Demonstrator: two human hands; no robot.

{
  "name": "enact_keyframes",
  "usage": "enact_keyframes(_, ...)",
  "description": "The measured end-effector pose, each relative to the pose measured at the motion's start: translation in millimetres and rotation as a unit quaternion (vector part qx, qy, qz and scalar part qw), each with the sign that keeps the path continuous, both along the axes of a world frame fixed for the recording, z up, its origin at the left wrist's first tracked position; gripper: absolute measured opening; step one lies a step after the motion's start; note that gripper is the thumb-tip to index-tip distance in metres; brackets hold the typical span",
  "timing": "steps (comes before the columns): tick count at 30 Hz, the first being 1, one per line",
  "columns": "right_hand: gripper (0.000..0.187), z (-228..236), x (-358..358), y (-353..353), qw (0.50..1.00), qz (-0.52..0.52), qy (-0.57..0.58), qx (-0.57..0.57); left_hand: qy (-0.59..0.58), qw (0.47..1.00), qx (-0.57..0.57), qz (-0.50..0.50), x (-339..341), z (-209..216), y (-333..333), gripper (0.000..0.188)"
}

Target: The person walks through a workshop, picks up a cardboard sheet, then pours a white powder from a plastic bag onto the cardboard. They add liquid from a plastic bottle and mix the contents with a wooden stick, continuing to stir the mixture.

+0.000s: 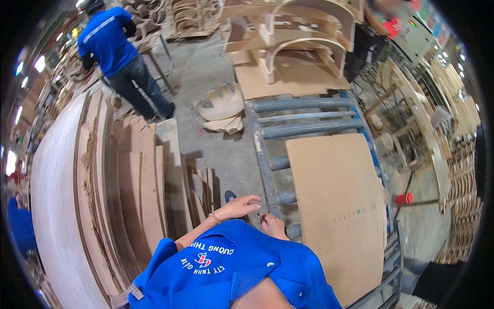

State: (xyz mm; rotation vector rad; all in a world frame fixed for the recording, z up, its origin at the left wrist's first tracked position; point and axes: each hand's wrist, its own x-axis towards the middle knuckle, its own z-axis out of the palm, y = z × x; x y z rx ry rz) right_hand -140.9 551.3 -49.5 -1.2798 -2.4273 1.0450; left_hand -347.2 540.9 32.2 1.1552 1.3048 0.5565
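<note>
My left hand (241, 207) is held in front of my blue jacket, its fingers stretched out toward the right, with nothing seen in it. Close by and slightly lower is my right hand (272, 225), its fingers curled. Something small and dark shows at its fingertips, too small to make out. Both hands are at the left edge of a blue roller conveyor (311, 127). On the rollers, just right of my right hand, lies a flat brown cardboard sheet (337, 206).
Curved wooden frames (309, 49) stand stacked on cardboard at the conveyor's far end. Curved wood pieces (224, 109) lie on the concrete floor. Tall wooden boards (134, 180) line my left. A person in blue (110, 41) stands far left; another person (363, 46) is far right.
</note>
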Motion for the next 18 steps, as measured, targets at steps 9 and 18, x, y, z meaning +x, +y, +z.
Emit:
enact_keyframes(9, 0.022, -1, -106, 67, 0.994, 0.084, -0.016, -0.066, 0.212, 0.975, 0.026, -0.056, -87, -12, 39, 0.055)
enact_keyframes(18, 0.031, -29, -209, 155, 0.974, 0.176, -0.061, -0.132, 0.173, 0.974, -0.006, 0.148, -206, -12, 37, 0.056)
